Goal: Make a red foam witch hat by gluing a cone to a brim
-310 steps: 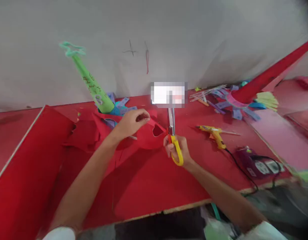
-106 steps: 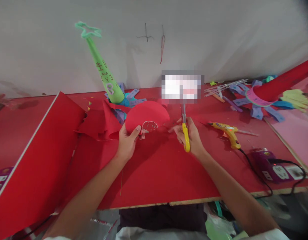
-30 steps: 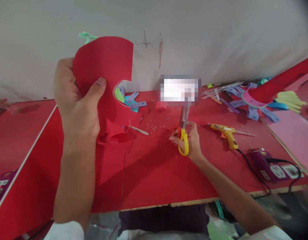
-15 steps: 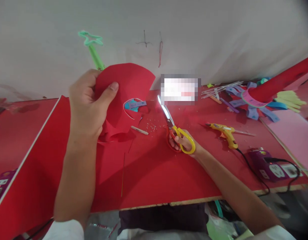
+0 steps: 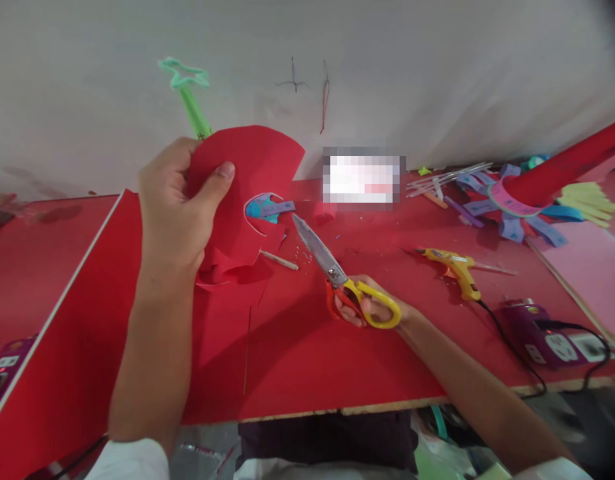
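Observation:
My left hand (image 5: 180,200) pinches a curved red sheet (image 5: 257,157) between thumb and fingers, holding it up above the table. The sheet's lower edge is cut unevenly. Through its curved gap a blue piece with a purple strip (image 5: 272,207) shows. My right hand (image 5: 364,303) is wrapped round the handles of large scissors (image 5: 324,257), one loop yellow and one red. The blades look closed, and their tip points up and left, a little right of the sheet. A pen (image 5: 280,260) lies below the sheet.
A yellow glue gun (image 5: 454,267) lies at the right, its cord running to a purple power box (image 5: 542,340). Behind it are clear sticks (image 5: 447,179) and a red roll with paper strips (image 5: 572,163). A green tube (image 5: 193,110) rises behind my left hand.
My right hand has moved slightly right and down, and the scissors have swung so their tip points further left, nearer the red sheet. My left hand has barely moved.

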Tool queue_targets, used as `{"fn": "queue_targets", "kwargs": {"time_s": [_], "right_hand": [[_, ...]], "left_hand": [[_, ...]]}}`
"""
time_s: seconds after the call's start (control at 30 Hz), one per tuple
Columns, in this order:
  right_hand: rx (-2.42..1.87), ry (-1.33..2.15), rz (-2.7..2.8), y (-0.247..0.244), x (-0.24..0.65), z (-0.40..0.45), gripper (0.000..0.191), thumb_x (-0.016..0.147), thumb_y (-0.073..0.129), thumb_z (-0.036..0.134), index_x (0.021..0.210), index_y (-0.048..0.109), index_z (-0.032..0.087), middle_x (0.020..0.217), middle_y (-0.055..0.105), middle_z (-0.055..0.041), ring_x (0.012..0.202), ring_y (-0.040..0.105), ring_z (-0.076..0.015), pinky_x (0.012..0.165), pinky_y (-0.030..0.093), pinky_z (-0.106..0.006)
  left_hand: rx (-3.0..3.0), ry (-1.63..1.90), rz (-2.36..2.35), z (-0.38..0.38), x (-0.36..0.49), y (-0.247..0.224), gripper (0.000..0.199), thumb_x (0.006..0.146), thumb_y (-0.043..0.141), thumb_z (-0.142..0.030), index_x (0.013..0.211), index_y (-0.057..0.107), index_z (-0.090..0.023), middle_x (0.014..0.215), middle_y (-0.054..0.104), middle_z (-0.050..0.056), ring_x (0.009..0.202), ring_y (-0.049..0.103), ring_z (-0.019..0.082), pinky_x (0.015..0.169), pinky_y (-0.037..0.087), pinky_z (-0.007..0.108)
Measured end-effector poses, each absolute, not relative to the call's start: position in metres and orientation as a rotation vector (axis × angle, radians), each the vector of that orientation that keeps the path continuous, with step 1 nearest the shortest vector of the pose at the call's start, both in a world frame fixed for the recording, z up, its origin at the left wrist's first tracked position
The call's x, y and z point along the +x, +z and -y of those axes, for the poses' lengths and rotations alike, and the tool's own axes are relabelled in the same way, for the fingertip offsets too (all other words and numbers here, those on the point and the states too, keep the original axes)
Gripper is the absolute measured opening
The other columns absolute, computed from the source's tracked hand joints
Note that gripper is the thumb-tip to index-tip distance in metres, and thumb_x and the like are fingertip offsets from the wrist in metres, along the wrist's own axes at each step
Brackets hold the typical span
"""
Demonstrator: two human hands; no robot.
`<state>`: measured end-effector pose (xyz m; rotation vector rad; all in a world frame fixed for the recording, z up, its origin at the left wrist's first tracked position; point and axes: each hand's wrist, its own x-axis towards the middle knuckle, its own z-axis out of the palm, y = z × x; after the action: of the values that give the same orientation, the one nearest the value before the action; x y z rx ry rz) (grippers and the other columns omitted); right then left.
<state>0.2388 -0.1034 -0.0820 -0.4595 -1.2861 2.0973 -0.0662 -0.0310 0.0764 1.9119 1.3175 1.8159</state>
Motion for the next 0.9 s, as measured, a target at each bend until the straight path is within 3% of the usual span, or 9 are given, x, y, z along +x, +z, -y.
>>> {"fn": "queue_targets", "kwargs": {"time_s": [0.1, 0.17, 0.27, 0.4, 0.53, 0.7, 0.9], "right_hand": [[-0.597, 1.991, 1.285, -0.078, 0.234, 0.104, 0.055, 0.069, 0.101, 0.042, 0.103, 0.064, 0.021, 0.083, 0.060, 0.0037, 0.064, 0.052, -0.0075, 0.055, 0.043, -0.019], [-0.622, 1.947, 1.338, -0.080, 0.232, 0.104, 0.049, 0.070, 0.100, 0.039, 0.097, 0.063, 0.021, 0.082, 0.060, 0.0036, 0.064, 0.050, -0.0075, 0.055, 0.041, -0.020], [-0.609, 1.931, 1.443, -0.089, 0.233, 0.104, 0.051, 0.073, 0.097, 0.050, 0.079, 0.055, 0.021, 0.068, 0.052, 0.0061, 0.057, 0.042, -0.0073, 0.052, 0.035, -0.022], [-0.727, 1.862, 1.518, -0.095, 0.237, 0.101, 0.059, 0.080, 0.085, 0.071, 0.078, 0.050, 0.023, 0.061, 0.045, 0.0081, 0.051, 0.034, -0.0073, 0.048, 0.028, -0.023], [-0.772, 1.687, 1.701, -0.084, 0.241, 0.100, 0.068, 0.079, 0.075, 0.085, 0.084, 0.053, 0.022, 0.073, 0.048, 0.0040, 0.060, 0.036, -0.0095, 0.053, 0.030, -0.024], [-0.715, 1.625, 1.835, -0.074, 0.240, 0.111, 0.069, 0.095, 0.046, 0.090, 0.107, 0.055, 0.023, 0.093, 0.049, -0.0014, 0.075, 0.041, -0.0152, 0.069, 0.041, -0.031], [-0.771, 1.563, 1.804, -0.076, 0.233, 0.114, 0.075, 0.083, 0.059, 0.095, 0.101, 0.060, 0.022, 0.087, 0.055, -0.0004, 0.072, 0.044, -0.0150, 0.064, 0.038, -0.030]], "left_hand": [[1.940, 1.813, -1.351, 0.032, -0.067, 0.076, 0.018, 0.086, 0.087, -0.027, 0.087, 0.071, -0.020, 0.076, 0.060, -0.003, 0.070, 0.050, 0.012, 0.062, 0.038, 0.031], [1.958, 1.803, -1.354, 0.033, -0.066, 0.077, 0.018, 0.087, 0.087, -0.027, 0.088, 0.070, -0.019, 0.077, 0.060, -0.002, 0.070, 0.051, 0.013, 0.063, 0.039, 0.032], [1.955, 1.781, -1.368, 0.035, -0.065, 0.078, 0.016, 0.087, 0.086, -0.025, 0.087, 0.070, -0.020, 0.077, 0.060, -0.003, 0.071, 0.051, 0.013, 0.064, 0.039, 0.031], [2.002, 1.733, -1.413, 0.037, -0.065, 0.081, 0.017, 0.087, 0.085, -0.025, 0.086, 0.069, -0.020, 0.076, 0.058, -0.003, 0.071, 0.050, 0.013, 0.066, 0.040, 0.031], [2.134, 1.529, -1.493, 0.040, -0.068, 0.083, 0.014, 0.088, 0.080, -0.021, 0.083, 0.067, -0.020, 0.075, 0.058, -0.003, 0.072, 0.050, 0.014, 0.068, 0.038, 0.032], [2.216, 1.522, -1.444, 0.044, -0.064, 0.087, 0.012, 0.094, 0.073, -0.022, 0.083, 0.066, -0.020, 0.074, 0.056, -0.003, 0.071, 0.047, 0.013, 0.067, 0.038, 0.030], [2.278, 1.577, -1.400, 0.049, -0.052, 0.090, 0.015, 0.095, 0.073, -0.032, 0.086, 0.066, -0.022, 0.078, 0.058, -0.001, 0.074, 0.051, 0.015, 0.071, 0.045, 0.029]]}}
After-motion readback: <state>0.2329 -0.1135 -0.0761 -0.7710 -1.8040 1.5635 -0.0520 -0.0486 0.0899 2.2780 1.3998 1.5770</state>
